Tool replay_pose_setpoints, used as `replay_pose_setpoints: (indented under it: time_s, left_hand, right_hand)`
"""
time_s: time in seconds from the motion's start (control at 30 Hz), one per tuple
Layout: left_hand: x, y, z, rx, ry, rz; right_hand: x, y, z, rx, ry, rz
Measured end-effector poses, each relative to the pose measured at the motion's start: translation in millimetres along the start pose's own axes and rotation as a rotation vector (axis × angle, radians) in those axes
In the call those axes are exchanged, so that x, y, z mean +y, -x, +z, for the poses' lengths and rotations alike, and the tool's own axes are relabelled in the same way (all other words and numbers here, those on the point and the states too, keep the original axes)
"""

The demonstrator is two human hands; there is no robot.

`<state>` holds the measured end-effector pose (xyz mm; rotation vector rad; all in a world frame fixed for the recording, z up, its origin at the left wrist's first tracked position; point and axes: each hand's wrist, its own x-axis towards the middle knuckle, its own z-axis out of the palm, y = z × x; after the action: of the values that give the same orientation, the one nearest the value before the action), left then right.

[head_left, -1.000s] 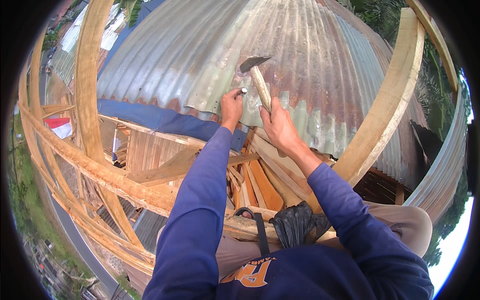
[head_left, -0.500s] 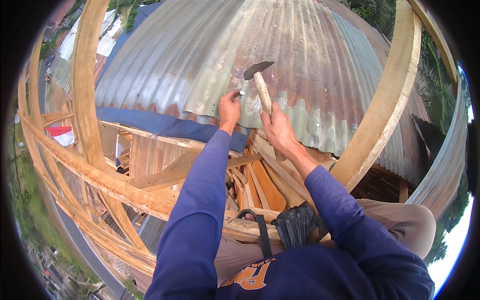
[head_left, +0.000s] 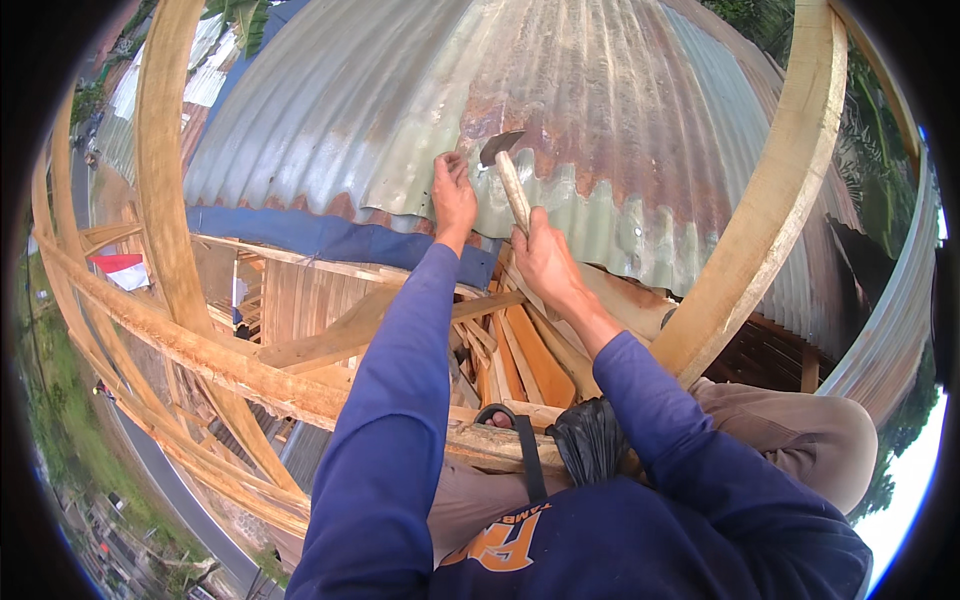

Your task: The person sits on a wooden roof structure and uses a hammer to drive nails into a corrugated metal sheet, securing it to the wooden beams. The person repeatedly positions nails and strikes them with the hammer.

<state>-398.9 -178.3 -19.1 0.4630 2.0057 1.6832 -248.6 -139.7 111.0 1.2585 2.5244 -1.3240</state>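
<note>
Roof: corrugated metal sheets (head_left: 610, 90) fill the upper middle, grey on the left, streaked with brown rust around the centre and right; the lower edge is wavy and partly rusted.
Under the edge: blue sheeting (head_left: 340, 237) runs along the left part of the roof's rim.
Hammer: its dark head is up over the rusty patch of the metal, just beside the left fingertips; the hammer (head_left: 511, 185) tilts, its pale wooden handle running down to the right.
Right hand: the right hand (head_left: 547, 262) is wrapped around the lower part of that handle, thumb lying along it.
Left hand: the left hand (head_left: 455, 198) is raised over the roof's lower edge, fingers bent – whether they pinch anything small, I cannot tell.
Timber frame: one upright post (head_left: 160, 150) stands at left, another post (head_left: 770, 200) curves up at right, and a rough beam (head_left: 230, 358) slants across the left side.
Between the forearms: loose planks (head_left: 537, 360), some orange-brown, lie below the hands.
Near the body: a black plastic bag (head_left: 588, 442) sits beside a sandalled foot (head_left: 500, 418); brown trousers (head_left: 815, 440) cover the bent knee at right.
Far left: a red-and-white cloth (head_left: 123, 270) shows behind the post – lower down are a grey road (head_left: 185, 500) and green grass (head_left: 65, 430).
</note>
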Motion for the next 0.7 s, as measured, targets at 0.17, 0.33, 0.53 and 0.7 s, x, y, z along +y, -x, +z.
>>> replay_pose_setpoints:
  time_s: [0.17, 0.33, 0.53, 0.7]
  left_hand:
    - [-1.1, 8.5, -6.9, 0.006, -0.111, 0.012]
    - [-11.9, 0.4, -1.3, 0.055, -0.031, 0.097]
    - [-6.1, 3.5, -1.5, 0.061, -0.101, 0.089]
    - [-1.9, 6.0, -3.9, 0.077, 0.015, 0.026]
  right_hand:
    - [-34.5, 8.5, -21.4, 0.095, -0.320, 0.006]
    - [-41.2, 6.0, -14.8, 0.325, -0.352, -0.153]
    - [-28.1, -12.4, -20.5, -0.028, -0.086, -0.010]
    - [-59.7, 9.8, -31.9, 0.235, -0.333, -0.203]
